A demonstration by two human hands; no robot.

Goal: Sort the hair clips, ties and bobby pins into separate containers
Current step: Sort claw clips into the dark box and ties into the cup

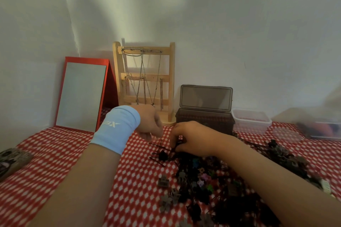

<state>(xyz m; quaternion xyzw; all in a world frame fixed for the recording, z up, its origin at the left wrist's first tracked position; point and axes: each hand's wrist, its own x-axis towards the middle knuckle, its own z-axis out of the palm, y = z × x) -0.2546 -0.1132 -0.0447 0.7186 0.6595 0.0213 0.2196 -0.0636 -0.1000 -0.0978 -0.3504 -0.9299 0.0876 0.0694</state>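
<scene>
Bobby pins (158, 153) at far edge of pile (212, 180): right hand (191, 140) pinches some for sorting; left hand (149, 125) curled, contents unclear.

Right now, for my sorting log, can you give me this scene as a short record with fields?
Surface: red-and-white patterned cloth
Pile: mixed hair clips, bobby pins at its left edge
Left hand: curled, blue wristband; contents unclear
Right hand: pinching bobby pins
Containers: open brown box, clear tub, at the back
Behind: red-framed mirror, wooden chain stand
</scene>
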